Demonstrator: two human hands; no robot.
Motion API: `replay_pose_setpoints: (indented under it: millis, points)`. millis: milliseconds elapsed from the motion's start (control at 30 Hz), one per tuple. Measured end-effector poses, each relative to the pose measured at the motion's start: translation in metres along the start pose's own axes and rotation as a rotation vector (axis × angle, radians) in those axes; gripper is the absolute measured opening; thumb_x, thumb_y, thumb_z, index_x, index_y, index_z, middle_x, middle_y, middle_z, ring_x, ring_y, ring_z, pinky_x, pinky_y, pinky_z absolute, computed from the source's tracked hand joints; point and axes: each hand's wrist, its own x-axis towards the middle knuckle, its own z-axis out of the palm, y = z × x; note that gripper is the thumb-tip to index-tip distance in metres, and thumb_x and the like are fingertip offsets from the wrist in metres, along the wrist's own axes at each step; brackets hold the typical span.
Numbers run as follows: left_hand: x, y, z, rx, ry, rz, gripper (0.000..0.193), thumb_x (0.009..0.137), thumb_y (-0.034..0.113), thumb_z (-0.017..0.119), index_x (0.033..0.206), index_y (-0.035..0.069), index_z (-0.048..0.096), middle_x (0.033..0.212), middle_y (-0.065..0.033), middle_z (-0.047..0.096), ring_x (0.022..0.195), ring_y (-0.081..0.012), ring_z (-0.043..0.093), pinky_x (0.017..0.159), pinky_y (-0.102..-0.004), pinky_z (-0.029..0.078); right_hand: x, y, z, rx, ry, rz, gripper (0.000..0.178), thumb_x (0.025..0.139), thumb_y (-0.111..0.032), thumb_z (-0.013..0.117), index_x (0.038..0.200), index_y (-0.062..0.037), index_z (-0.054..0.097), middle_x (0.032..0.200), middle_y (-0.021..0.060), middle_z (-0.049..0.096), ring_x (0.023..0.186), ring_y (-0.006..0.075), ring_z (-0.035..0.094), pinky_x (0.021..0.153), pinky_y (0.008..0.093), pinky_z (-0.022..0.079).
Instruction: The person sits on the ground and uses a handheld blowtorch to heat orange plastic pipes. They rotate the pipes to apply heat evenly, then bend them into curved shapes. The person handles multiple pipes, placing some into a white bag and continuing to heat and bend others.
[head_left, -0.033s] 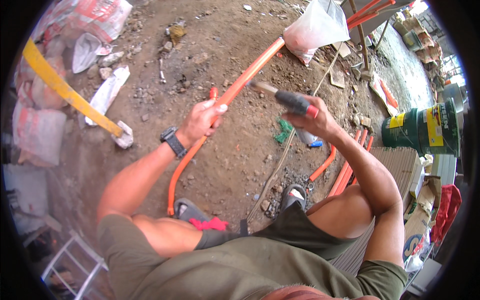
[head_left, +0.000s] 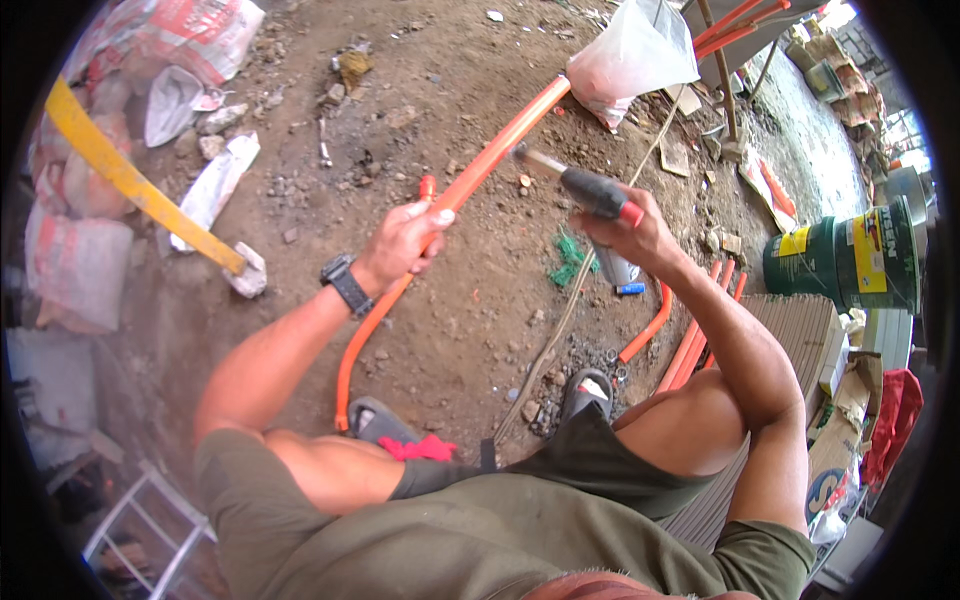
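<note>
My left hand (head_left: pixel 405 240), with a watch on its wrist, is closed round the near end of a straight orange pipe (head_left: pixel 500 150) that slants away to the right. A second, curved orange pipe (head_left: pixel 365 335) passes behind this hand; whether the hand grips it too is unclear. My right hand (head_left: pixel 640 235) is closed on a gas torch (head_left: pixel 595 193) with a black body, red rear end and metal nozzle. The nozzle tip points at the straight pipe, close beside its middle. A silvery canister (head_left: pixel 615 265) shows partly below the right hand. No flame is visible.
A clear plastic bag (head_left: pixel 635 55) lies by the pipe's far end. Orange pipe lengths (head_left: pixel 683 355) and green buckets (head_left: pixel 880 255) stand right. A small blue object (head_left: pixel 630 289) and green twine (head_left: pixel 570 262) lie on the dirt. A yellow bar (head_left: pixel 140 175) and sacks (head_left: pixel 75 265) are left.
The torch and my right hand have shifted slightly right and farther away, so its tip is higher along the pipe. My left hand and the pipe look unmoved.
</note>
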Motion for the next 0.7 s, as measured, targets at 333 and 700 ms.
replay_pose_setpoints:
  millis: [333,700]
  points:
    - [0.010,-0.010,-0.023,0.485,0.109,0.226,0.039,0.104,0.036,0.061,0.116,0.000,0.068,0.073,0.0013,0.054,0.057,-0.0056,0.049,0.049,-0.0255,0.042,0.000,0.006,-0.003,0.145,-0.037,-0.069,0.059,0.090,-0.018,0.081,0.144,-0.0111,0.060,0.109,0.0075,0.074,0.082,0.0147,0.069,0.074,0.0338,0.059]
    - [0.002,-0.009,-0.043,1.685,0.328,0.520,0.043,0.087,0.021,0.076,0.125,0.008,0.061,0.097,-0.0102,0.058,0.084,-0.0293,0.069,0.071,-0.0431,0.057,0.002,0.016,-0.001,-0.098,-0.018,0.002,0.047,0.090,-0.025,0.081,0.134,-0.0122,0.069,0.082,0.0001,0.066,0.072,0.0088,0.060,0.068,0.0315,0.050]
